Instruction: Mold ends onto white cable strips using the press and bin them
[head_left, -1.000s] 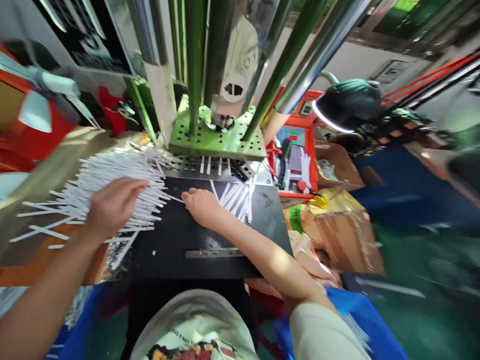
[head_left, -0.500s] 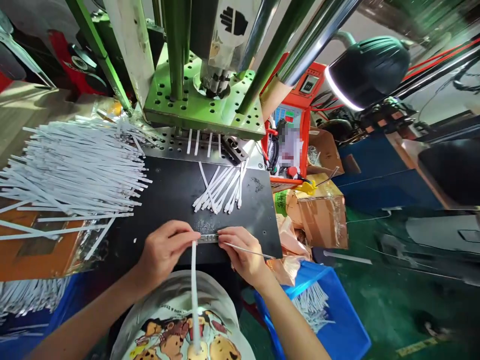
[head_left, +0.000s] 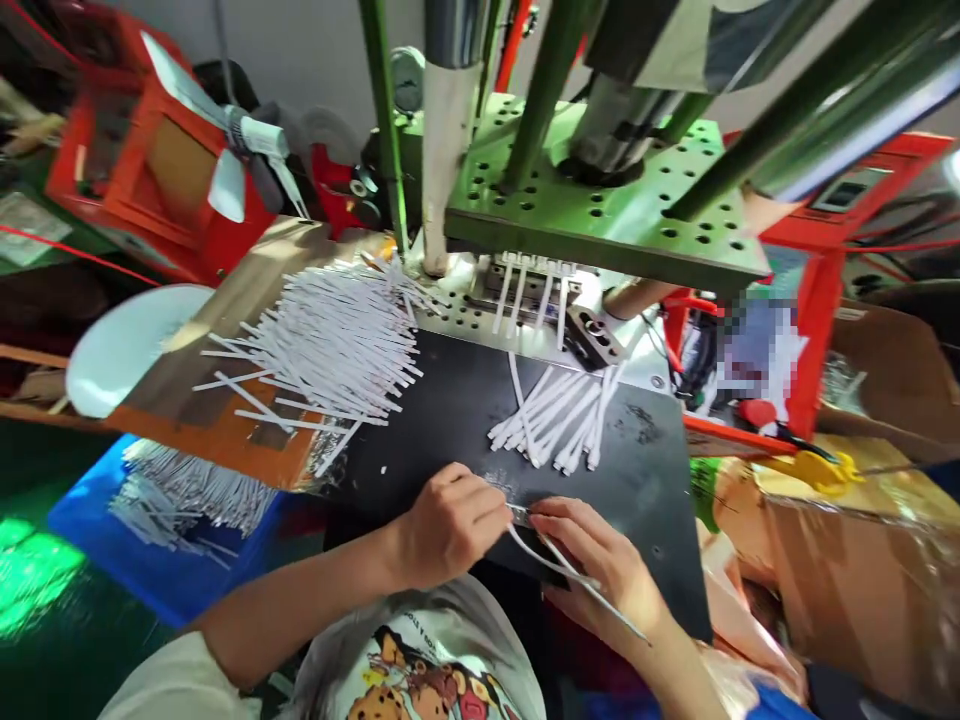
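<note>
My left hand pinches the left end of a small metal strip over the front of the black board, with the end of a white strap at its fingertips. My right hand has closed fingers at the strip's other end, and a white strap runs back across its palm. Behind the hands lies a loose fan of white straps. Several more straps stick out from the metal fixture under the green press plate.
A big pile of white straps covers the board's left side. Below it stands a blue bin with more straps. The green press with thick columns rises ahead. An orange-red control box and cardboard boxes are at the right.
The view has swung left, so the scene sits further right. The strap at my left fingertips, which hung toward my shirt, now bends rightward across my right hand.
</note>
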